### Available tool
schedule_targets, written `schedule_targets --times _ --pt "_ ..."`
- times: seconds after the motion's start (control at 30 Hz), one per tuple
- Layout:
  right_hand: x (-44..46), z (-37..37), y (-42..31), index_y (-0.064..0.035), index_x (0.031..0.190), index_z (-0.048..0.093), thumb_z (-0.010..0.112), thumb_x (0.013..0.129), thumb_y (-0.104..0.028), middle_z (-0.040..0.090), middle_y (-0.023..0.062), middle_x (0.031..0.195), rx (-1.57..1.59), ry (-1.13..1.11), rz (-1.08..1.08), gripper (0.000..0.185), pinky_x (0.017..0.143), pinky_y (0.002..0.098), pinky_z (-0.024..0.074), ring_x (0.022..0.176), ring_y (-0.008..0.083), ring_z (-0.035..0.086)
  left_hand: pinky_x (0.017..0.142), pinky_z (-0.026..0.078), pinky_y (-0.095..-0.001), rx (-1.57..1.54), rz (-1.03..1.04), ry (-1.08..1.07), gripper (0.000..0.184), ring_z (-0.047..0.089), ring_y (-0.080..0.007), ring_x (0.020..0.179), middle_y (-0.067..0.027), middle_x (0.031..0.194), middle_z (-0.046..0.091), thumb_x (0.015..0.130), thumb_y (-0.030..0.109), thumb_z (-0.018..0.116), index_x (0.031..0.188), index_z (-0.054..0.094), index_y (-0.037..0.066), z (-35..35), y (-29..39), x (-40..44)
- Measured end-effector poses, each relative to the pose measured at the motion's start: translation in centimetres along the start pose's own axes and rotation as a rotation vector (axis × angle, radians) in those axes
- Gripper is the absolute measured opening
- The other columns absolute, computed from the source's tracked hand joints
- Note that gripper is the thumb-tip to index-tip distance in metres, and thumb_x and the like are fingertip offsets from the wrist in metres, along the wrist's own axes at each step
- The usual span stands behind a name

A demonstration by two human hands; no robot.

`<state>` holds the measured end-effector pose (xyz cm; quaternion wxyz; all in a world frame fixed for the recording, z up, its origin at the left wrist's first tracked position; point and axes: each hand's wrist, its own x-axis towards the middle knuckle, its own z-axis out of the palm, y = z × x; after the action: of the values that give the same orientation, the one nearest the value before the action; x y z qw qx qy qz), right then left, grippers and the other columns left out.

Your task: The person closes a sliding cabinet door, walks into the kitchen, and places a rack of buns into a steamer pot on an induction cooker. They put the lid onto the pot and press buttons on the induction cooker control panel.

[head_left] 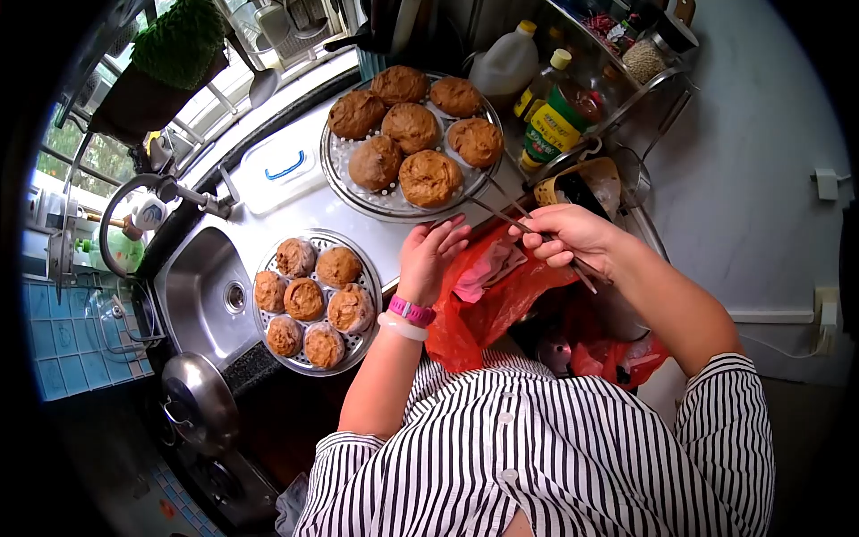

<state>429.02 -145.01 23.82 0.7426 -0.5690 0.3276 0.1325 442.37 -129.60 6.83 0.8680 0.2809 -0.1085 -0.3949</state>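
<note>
My right hand point(571, 238) grips a pair of chopsticks point(503, 217), whose thin tips reach toward the rim of the upper steamer tray point(404, 213). My left hand point(428, 258) is open and holds nothing, its fingers stretched out just below that tray. Several brown steamed buns point(431, 178) sit on the perforated upper tray. A second steamer tray point(309, 365), lower left, bears several smaller brown buns point(304, 299) on pale liners. Red plastic bags point(474, 327) hang beneath my hands, with a pink piece point(489, 270) on top.
A steel sink point(201, 286) with a tap point(192, 199) is at the left, and a pot lid point(199, 403) stands below it. Behind the trays are a white lidded box point(277, 174), a milky jug point(506, 64) and a green-labelled bottle point(553, 127). A wall bounds the right.
</note>
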Motion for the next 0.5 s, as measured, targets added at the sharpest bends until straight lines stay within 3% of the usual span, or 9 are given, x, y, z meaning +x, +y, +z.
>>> schedule_targets --times 0.17,0.23,0.3,0.5 --pt "0.6 -0.2 -0.9 0.0020 0.107 0.054 0.044 0.100 -0.011 0.052 0.0013 0.077 0.016 0.054 -0.003 0.018 0.039 0.0155 0.0262 0.049 0.0020 0.035 0.086 0.054 -0.0334 0.016 0.033 0.051 0.029 0.065 -0.0256 0.105 -0.0171 0.120 0.063 0.094 0.014 0.060 0.115 0.052 -0.006 2.2 -0.8 1.8" --pt "0.5 -0.3 -1.2 0.0015 0.106 0.052 0.042 0.101 -0.010 0.054 0.0037 0.078 0.065 -0.003 0.023 0.016 0.043 0.0174 0.0334 0.053 0.0044 0.040 0.084 0.054 -0.0326 0.007 0.040 0.072 0.029 0.065 -0.0249 0.104 -0.0164 0.118 0.064 0.094 0.015 0.061 0.112 0.055 -0.006 3.0 -0.9 2.3" --pt "0.7 0.0 -1.2 0.0013 0.106 0.051 0.042 0.101 -0.010 0.054 0.0039 0.079 0.054 0.006 0.037 0.016 0.044 0.0176 0.0337 0.053 0.0046 0.040 0.077 0.056 -0.0297 -0.021 0.069 0.137 0.029 0.068 -0.0233 0.095 -0.0166 0.109 0.067 0.093 0.014 0.060 0.109 0.058 -0.011 3.4 -1.1 2.5" --pt "1.2 -0.1 -2.4 0.0002 0.104 0.052 0.042 0.101 -0.012 0.054 0.0029 0.078 0.068 0.001 0.106 0.016 0.045 0.0179 0.0363 0.054 0.0047 0.041 0.074 0.055 -0.0286 0.018 0.101 0.173 0.033 0.069 -0.0223 0.092 -0.0165 0.106 0.068 0.093 0.018 0.062 0.109 0.058 -0.011 4.3 -1.4 3.1"
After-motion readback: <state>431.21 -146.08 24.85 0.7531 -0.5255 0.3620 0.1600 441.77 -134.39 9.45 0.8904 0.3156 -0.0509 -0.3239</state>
